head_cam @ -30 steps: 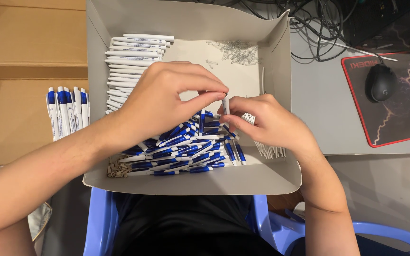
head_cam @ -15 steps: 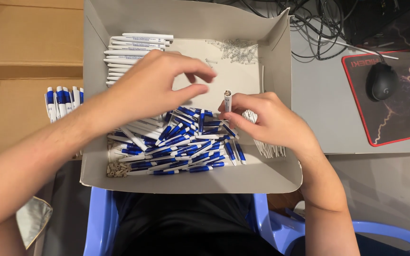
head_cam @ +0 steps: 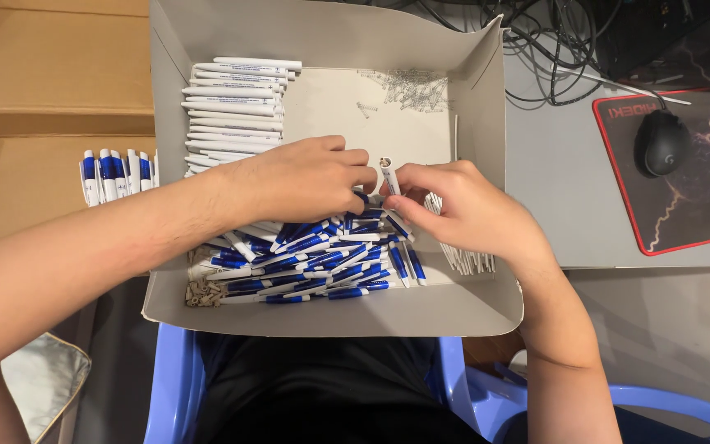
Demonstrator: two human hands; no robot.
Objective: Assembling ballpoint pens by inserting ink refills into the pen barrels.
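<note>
Left hand (head_cam: 310, 181) returned beside pen barrel (head_cam: 389, 177)

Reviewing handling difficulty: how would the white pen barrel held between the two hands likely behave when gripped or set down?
The pen barrel looks like a thin, smooth plastic tube, so probably stiff and light. Being round, it would likely roll if laid on the box floor. The right hand and left hand pinch it, suggesting it may be slippery.

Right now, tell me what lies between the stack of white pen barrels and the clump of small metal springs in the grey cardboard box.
Bare box floor, head view.
</note>
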